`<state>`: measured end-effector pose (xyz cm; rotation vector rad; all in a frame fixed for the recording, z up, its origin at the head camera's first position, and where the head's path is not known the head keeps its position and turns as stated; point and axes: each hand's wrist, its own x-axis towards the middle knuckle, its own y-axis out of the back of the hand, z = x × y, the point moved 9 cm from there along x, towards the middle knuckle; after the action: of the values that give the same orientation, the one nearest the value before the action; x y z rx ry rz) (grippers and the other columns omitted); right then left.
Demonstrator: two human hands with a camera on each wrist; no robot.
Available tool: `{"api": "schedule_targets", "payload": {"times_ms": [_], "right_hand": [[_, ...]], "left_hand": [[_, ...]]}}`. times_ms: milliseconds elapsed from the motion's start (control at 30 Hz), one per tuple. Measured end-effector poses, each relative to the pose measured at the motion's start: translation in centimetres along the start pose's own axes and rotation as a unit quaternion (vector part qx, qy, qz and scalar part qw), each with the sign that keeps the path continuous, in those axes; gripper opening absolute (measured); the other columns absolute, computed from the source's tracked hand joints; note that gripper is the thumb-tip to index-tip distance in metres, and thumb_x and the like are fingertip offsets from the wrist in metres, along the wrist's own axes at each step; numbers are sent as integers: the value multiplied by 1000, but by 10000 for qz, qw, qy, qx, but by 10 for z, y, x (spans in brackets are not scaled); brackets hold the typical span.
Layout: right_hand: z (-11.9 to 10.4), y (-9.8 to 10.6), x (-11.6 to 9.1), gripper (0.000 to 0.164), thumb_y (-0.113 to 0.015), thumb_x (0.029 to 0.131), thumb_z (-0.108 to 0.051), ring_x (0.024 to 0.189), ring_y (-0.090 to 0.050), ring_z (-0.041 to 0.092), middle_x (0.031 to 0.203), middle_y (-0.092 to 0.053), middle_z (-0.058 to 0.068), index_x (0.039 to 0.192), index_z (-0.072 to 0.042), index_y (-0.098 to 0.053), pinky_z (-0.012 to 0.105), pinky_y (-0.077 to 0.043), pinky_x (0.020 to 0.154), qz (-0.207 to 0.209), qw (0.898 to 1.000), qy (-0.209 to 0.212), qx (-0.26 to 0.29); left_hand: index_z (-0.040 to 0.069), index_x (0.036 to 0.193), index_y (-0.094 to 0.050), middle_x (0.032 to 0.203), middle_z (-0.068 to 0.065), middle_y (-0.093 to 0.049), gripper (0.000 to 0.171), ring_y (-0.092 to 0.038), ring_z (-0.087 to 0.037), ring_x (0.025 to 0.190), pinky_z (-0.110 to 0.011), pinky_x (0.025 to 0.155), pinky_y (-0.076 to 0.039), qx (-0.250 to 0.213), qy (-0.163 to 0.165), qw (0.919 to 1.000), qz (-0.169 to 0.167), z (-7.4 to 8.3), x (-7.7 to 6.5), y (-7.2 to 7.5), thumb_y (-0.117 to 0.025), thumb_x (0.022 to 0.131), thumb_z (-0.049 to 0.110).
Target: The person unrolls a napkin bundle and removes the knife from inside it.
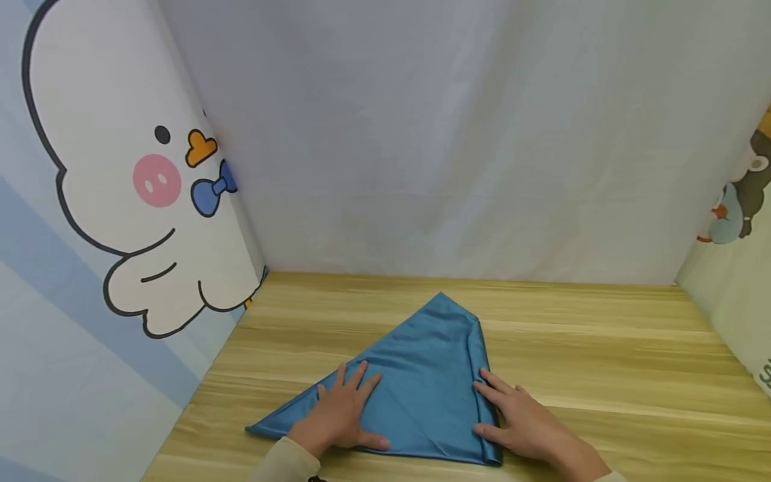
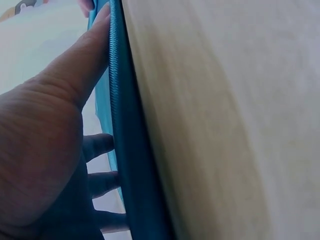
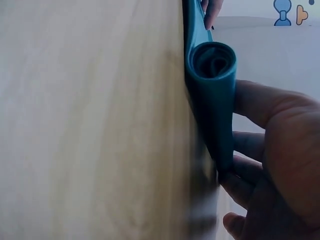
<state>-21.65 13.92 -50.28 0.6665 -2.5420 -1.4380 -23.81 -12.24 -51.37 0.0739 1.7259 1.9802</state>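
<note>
A blue satiny cloth (image 1: pixel 421 388) lies on the table in a folded, roughly triangular shape with one corner pointing to the far side. Its right edge is rolled into a narrow tube, and the spiral end of this roll (image 3: pixel 212 62) shows in the right wrist view. My left hand (image 1: pixel 340 412) rests on the cloth's left part, fingers spread, thumb near the front edge. On the roll's right side, my right hand (image 1: pixel 524 422) touches it with extended fingertips and thumb. In the left wrist view the left thumb (image 2: pixel 75 65) lies along the cloth's ridged edge.
The wood-grain table (image 1: pixel 602 355) stretches out around the cloth. A pale grey curtain (image 1: pixel 452 134) hangs behind it. At the left is a sheet printed with a white cartoon bird (image 1: pixel 108 167), and another printed sheet (image 1: pixel 731 288) stands at the right.
</note>
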Motion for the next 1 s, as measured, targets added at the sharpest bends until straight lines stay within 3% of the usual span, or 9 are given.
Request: {"api": "schedule_targets", "payload": {"times_ms": [567, 1000], "right_hand": [[-10, -5, -3, 77, -67, 84, -55, 131, -40, 42, 154, -31, 13, 142, -9, -48, 65, -29, 101, 10, 9997, -144, -191], [-13, -6, -4, 77, -68, 84, -54, 133, -40, 38, 154, -30, 15, 142, -7, -48, 65, -25, 104, 46, 9999, -105, -40]], "left_hand": [[24, 154, -28, 159, -11, -17, 119, -11, -49, 141, -78, 90, -27, 51, 73, 9999, -97, -8, -3, -1, -61, 58, 86], [24, 153, -28, 159, -12, -16, 118, -11, -51, 140, -79, 89, -26, -1, 104, 9997, -201, -8, -7, 0, -64, 59, 84]]}}
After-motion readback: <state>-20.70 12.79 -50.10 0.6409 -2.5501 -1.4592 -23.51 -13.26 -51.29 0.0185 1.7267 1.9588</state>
